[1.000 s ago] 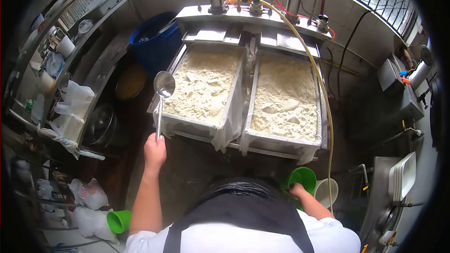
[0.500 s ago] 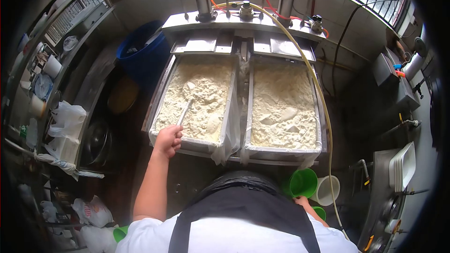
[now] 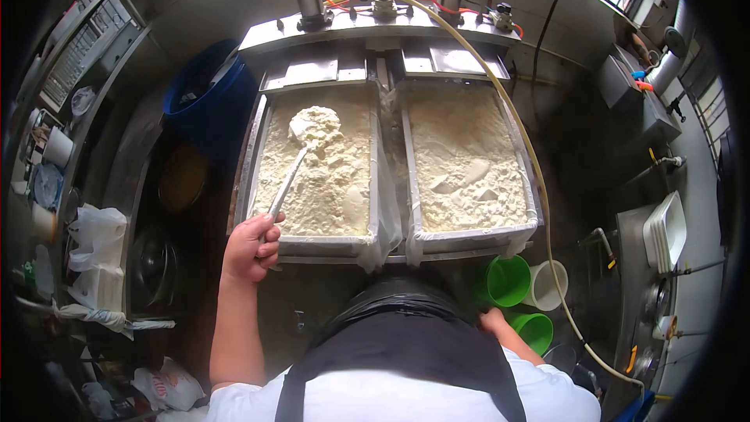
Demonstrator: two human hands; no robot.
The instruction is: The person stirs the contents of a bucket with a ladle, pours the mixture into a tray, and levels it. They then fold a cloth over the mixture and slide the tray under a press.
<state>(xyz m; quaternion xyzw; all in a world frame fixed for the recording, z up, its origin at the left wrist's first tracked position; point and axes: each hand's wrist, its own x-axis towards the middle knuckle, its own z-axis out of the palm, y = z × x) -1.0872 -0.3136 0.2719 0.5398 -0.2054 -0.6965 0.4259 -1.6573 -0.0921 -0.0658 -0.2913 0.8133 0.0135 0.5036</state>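
Two cloth-lined boxes, the left box (image 3: 324,241) and right box (image 3: 473,233), look well filled with pale curd (image 3: 344,187), their tops lumpy and unsmoothed. One heaped scoop is up on the ladle (image 3: 287,181), over the left box and not tipped out; the left hand (image 3: 254,248) is closed around its handle. At lower right, the right hand (image 3: 491,320) is beside the lower green bucket (image 3: 534,334); its finger state cannot be told. Rims bound the ladle at the sides, the metal beam (image 3: 351,31) at the top. The yellow hose (image 3: 535,160) skirts the right box; open floor (image 3: 293,289) shows lower centre-left.
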